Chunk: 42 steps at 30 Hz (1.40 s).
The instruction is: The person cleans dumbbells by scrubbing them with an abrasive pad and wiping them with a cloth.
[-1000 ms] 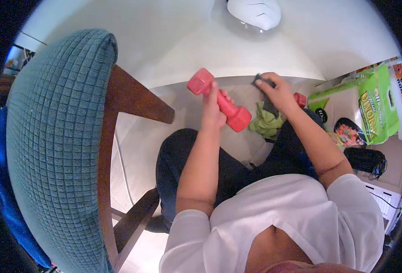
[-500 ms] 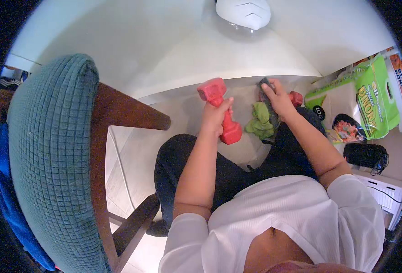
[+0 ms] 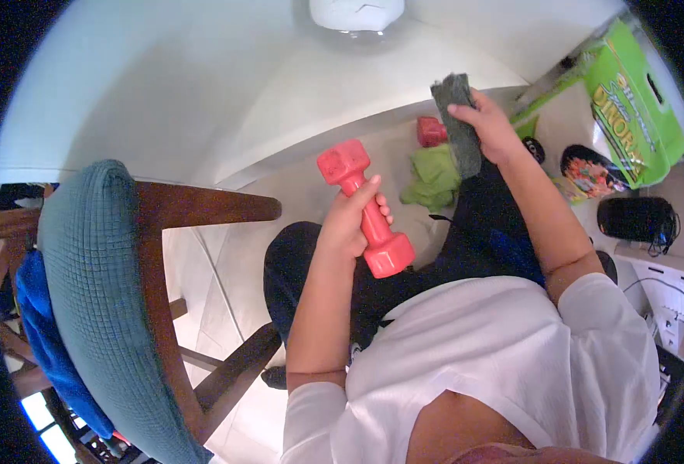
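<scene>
A red dumbbell (image 3: 374, 220) is in the left hand (image 3: 343, 222), above the person's lap and the floor; its long axis slants, one head pointing up-left toward the wall, the other down-right toward the body. The left grip is clamped around its handle. The right grip is closed on a dark grey cloth (image 3: 466, 147), the right hand (image 3: 495, 131) pinching its upper part, its length running steeply down to the right knee. Beside it lies one green cloth (image 3: 431, 182), and just beyond, near the wall's base, a second red dumbbell (image 3: 430, 132), partly hidden: two dumbbells, two cloths. Farther right are one green-and-clear bag (image 3: 640, 100) and one black device (image 3: 634, 220); at left, one teal-padded chair (image 3: 98, 271).
</scene>
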Tool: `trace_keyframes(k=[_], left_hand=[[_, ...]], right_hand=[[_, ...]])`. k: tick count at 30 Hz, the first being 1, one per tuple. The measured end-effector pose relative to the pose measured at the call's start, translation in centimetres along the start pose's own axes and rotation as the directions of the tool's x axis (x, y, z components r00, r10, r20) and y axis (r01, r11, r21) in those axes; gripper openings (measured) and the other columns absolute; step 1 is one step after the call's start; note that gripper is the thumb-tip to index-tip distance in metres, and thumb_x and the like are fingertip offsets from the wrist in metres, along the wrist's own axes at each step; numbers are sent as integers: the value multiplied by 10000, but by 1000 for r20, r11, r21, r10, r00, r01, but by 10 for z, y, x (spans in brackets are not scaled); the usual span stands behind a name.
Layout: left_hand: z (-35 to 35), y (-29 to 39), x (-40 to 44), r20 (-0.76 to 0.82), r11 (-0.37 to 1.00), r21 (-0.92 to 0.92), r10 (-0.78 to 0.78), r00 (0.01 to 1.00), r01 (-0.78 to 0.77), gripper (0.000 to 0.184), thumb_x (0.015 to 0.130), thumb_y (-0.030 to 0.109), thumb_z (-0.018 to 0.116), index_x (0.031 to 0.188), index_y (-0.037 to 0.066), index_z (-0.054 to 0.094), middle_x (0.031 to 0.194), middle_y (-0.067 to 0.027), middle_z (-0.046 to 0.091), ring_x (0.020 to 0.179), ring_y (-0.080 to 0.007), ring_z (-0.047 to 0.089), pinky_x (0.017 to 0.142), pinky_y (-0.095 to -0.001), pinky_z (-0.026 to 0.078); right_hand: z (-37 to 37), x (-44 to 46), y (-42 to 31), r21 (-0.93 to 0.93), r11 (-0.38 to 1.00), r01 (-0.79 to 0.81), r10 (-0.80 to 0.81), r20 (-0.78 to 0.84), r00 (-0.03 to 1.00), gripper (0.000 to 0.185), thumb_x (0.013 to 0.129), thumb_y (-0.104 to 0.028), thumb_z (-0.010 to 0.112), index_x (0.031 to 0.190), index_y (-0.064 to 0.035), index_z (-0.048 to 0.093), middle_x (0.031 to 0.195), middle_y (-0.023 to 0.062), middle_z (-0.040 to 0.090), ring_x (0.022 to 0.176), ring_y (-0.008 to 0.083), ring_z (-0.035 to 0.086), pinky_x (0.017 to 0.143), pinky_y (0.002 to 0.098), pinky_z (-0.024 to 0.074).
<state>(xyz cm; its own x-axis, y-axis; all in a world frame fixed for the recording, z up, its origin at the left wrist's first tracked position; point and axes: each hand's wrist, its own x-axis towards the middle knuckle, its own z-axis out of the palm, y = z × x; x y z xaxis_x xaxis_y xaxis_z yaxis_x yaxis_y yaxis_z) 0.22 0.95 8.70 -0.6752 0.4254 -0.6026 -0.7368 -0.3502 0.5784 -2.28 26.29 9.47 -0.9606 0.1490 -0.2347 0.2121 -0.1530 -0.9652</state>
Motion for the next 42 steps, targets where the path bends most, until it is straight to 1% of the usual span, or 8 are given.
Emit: trace_keyframes(k=[5,7,9,14,22,28,31,42], left_hand=[[14,-37,2,13,979,189,-74,997,70,241,757,218,638,806,90,440,612,-23,491,516,-139,509,471,-292,455],[17,-53,1,-5,977,187,-102,995,101,248,752,220,643,811,92,439,611,-21,489,517,-141,509,472,-288,453],[13,-59,-2,-40,984,145,-97,995,101,239,754,211,639,806,92,438,610,-22,486,509,-141,503,469,-292,450],[4,-42,-31,-162,1000,17,2,987,1,210,768,186,618,815,94,435,612,-26,478,513,-142,492,479,-303,448],[-33,-16,-75,-200,973,-162,129,971,-163,149,799,147,571,829,98,434,625,-27,466,537,-148,484,503,-313,439],[-33,-14,-81,-193,973,-169,121,974,-155,156,792,158,583,825,93,445,621,-24,474,524,-147,486,490,-308,440],[-31,-24,-66,-176,988,-110,91,980,-111,181,779,171,605,821,93,447,603,-21,480,516,-144,493,486,-311,448],[-20,-82,68,-176,951,7,-302,937,308,168,748,153,620,764,92,464,597,-26,491,498,-152,502,459,-317,447]], right_hand=[[-35,-18,-3,-303,953,-2,-19,-66,998,345,765,-136,511,1098,-49,484,803,28,539,686,124,520,612,265,452],[-52,-4,38,-852,425,307,-200,243,949,422,711,-148,493,1114,-24,476,996,154,573,878,284,569,784,366,442],[-30,-4,47,-931,309,193,259,278,925,416,702,-196,521,1094,-58,511,1030,165,564,931,333,542,828,390,421],[19,22,113,-974,48,219,413,219,884,430,674,-286,620,1027,-53,542,945,178,585,878,346,556,771,404,443],[51,-21,-7,-388,907,163,83,544,835,295,756,-180,614,995,-23,543,857,82,603,773,149,562,685,284,448],[46,-8,42,-464,861,209,35,464,885,461,742,-312,612,1106,-52,501,1011,160,569,940,270,545,809,342,423],[28,2,78,-872,441,212,180,317,931,535,724,-342,623,1142,-50,462,1039,177,552,973,298,530,833,357,413],[0,18,91,-413,905,-103,131,40,991,331,796,-215,568,1072,-36,525,901,64,585,795,128,540,704,263,433]])
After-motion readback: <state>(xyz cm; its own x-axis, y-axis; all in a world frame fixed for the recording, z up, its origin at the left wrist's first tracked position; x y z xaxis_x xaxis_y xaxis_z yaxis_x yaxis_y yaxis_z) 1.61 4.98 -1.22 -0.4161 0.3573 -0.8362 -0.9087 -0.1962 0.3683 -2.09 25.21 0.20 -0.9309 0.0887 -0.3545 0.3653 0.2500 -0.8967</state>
